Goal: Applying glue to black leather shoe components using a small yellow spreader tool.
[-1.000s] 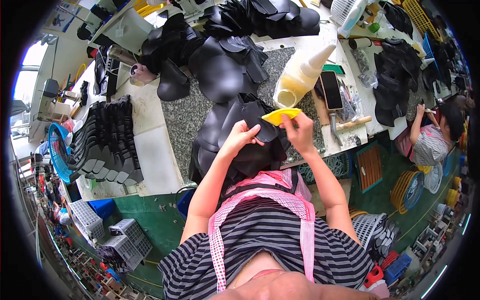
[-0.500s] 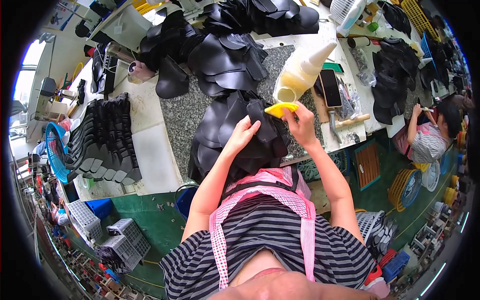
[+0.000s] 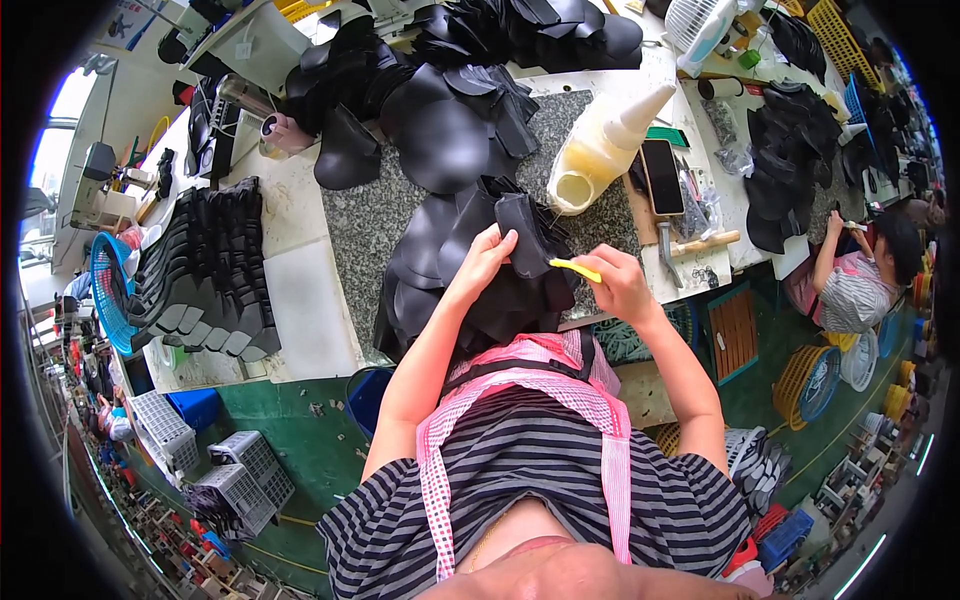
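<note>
My right hand grips a thin yellow brush, its pale tip at the right edge of a black leather-like piece. On that piece's left side is my left hand, thumb on top and fingers curled, pinching it. Beneath both lies a fanned pile of black cut pieces, partly hidden by my left hand and forearm. Just beyond my right hand, a translucent bottle with a cone-shaped end leans toward me, its round cut opening facing my side and pale yellowish stuff inside.
A speckled stone slab lies under the pile. More black pieces are stacked behind it, and rows of curved black parts stand left. A phone and a hammer lie right. Another person works far right.
My right hand has come down and right from near the bottle's opening, bringing the brush to the black piece. My left hand now pinches that piece, which lies more raised and turned.
</note>
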A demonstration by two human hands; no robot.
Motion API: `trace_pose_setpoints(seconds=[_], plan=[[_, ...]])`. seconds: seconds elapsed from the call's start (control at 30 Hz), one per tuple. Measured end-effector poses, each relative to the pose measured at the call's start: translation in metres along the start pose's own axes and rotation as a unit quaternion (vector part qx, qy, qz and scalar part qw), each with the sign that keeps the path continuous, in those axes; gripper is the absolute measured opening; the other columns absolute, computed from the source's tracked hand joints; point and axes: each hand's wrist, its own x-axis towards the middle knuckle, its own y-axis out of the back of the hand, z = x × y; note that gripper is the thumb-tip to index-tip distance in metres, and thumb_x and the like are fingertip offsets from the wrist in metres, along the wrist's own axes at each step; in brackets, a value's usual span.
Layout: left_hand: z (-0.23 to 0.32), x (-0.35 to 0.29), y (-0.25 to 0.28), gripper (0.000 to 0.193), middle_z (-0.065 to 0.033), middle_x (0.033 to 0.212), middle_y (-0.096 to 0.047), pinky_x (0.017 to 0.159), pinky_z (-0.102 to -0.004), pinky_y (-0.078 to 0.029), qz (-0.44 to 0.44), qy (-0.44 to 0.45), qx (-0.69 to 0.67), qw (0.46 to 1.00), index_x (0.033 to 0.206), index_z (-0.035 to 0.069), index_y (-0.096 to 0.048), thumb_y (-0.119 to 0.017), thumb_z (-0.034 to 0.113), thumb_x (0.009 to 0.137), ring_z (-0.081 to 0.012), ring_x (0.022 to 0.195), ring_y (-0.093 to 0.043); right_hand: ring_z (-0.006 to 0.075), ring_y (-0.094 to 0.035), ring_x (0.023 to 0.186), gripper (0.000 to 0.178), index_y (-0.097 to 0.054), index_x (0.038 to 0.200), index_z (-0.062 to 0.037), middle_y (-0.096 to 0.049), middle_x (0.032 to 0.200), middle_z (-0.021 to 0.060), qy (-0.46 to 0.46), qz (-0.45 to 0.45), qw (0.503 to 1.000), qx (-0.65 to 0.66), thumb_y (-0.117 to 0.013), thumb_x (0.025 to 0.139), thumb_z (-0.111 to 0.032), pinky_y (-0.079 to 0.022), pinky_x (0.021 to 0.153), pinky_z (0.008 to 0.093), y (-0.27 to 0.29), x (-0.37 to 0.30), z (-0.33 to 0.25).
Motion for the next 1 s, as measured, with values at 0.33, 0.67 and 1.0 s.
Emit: trace_pose_setpoints(seconds=[0.33,0.67,1.0], plan=[[-0.006,0.004,0.002,0.028,-0.0001,0.106,-0.068,0.086,-0.0285,-0.051,0.012,0.0,-0.035,0.999,0.119,0.006,-0.059,-0.052,0.028,0.103,-0.0096,0.094,-0.064,0.0275,-0.065,0.07,0.025,-0.066,0.097,-0.0015,-0.063,0.082,0.0103,0.093,0.013,0.992,-0.081,-0.061,0.072,0.001,-0.054,0.063,0.037,-0.007,-0.018,-0.005],[-0.015,0.003,0.001,0.027,-0.0022,0.107,-0.068,0.088,-0.0301,-0.052,0.0,-0.026,-0.08,0.996,0.118,0.005,-0.059,-0.052,0.027,0.103,-0.0111,0.095,-0.065,0.0233,-0.066,0.064,0.017,-0.067,0.104,-0.002,-0.067,0.081,0.01,-0.069,0.151,0.985,-0.056,-0.066,0.086,-0.001,-0.052,0.055,0.033,-0.035,-0.024,-0.015],[-0.016,0.004,-0.001,0.027,-0.003,0.108,-0.067,0.087,-0.0299,-0.053,0.006,-0.035,-0.088,0.996,0.121,0.004,-0.056,-0.052,0.023,0.103,-0.011,0.095,-0.065,0.0285,-0.064,0.063,0.009,-0.065,0.098,-0.0002,-0.063,0.078,0.0124,-0.112,0.192,0.972,-0.08,-0.063,0.09,-0.004,-0.051,0.055,0.0359,-0.049,0.018,-0.014]])
